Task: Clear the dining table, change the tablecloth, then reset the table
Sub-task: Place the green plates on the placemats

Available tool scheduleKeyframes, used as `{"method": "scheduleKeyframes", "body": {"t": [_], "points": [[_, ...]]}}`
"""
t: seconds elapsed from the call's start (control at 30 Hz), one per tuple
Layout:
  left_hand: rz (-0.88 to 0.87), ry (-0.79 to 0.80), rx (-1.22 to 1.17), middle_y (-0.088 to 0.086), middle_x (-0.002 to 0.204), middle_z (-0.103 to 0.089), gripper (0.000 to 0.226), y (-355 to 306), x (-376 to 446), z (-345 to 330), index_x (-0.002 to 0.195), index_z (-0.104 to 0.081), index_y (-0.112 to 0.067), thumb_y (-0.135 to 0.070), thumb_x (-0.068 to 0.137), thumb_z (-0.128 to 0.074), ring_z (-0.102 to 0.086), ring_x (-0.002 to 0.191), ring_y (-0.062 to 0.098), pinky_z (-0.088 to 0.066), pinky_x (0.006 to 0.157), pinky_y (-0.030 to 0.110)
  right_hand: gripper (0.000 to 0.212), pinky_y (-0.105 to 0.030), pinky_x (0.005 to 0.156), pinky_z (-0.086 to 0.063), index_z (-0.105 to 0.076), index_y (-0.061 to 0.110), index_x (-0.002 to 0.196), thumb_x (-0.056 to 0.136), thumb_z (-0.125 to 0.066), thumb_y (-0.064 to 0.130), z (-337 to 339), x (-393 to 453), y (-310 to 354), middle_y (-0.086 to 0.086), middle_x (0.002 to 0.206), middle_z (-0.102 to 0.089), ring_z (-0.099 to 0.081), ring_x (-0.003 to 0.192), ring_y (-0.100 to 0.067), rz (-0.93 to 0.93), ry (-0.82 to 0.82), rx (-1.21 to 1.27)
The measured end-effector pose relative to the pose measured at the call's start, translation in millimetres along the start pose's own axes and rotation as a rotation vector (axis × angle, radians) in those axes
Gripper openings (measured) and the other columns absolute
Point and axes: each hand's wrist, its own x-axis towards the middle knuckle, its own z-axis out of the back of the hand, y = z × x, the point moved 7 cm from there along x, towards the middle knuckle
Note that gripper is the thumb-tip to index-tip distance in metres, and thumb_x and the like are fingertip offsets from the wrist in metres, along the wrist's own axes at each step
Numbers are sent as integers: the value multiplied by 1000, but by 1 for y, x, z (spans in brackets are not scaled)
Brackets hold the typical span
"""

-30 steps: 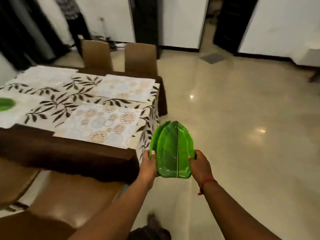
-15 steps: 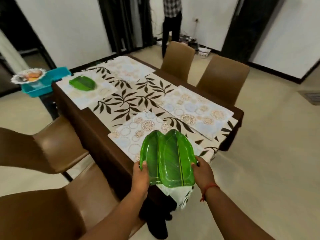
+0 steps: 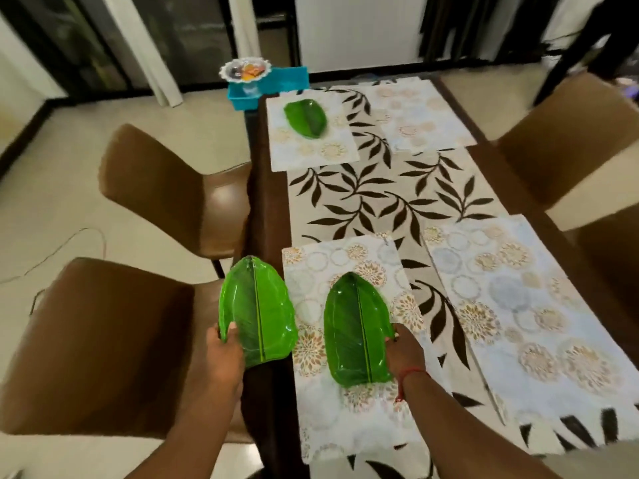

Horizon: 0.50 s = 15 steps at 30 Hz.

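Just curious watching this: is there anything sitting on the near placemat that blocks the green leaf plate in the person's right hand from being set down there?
Nothing visible does. The right hand holds the leaf plate right over the near placemat, whose visible surface is bare.

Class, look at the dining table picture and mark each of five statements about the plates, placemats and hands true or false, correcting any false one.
1. Each hand holds a green leaf plate. True: the left hand grips the left plate, and the right hand grips the right plate.
2. The right plate is over a placemat. True: the near-left placemat.
3. Every placemat has a plate. False: the two placemats on the right side are bare.
4. The far plate lies on the floor. False: it sits on the far-left placemat.
5. The blue tray sits mid-table. False: it is beyond the table's far end.
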Motion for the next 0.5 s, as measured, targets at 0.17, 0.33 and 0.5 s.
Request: {"method": "scheduleKeyframes", "body": {"t": [0.17,0.33,0.5], "points": [[87,-190,-60,13,110,-60,28,14,-33,-13,128,-50,-7,-21,104,-49,-58,95,25,-47,83,36,36,-36,85,-52,-57,21,125,90,-48,19,-3,22,6,-10,113,-67,-63,96,-28,61,170,-143],[92,-176,-68,11,105,-61,27,20,-75,-46,125,-51,-4,-14,101,-56,-59,83,22,-48,73,30,28,-35,74,-44,-56,15,112,97,-48,37,15,13,20,-8,112,-58,-60,99,-30,332,63,-490],[40,2,-63,8,97,-67,22,21,-102,-96,109,-54,-17,-12,93,-67,-65,81,22,-55,67,36,26,-41,70,-51,-55,20,89,100,-50,43,28,-6,40,-1,83,-58,-59,77,-25,410,240,-29]]}}
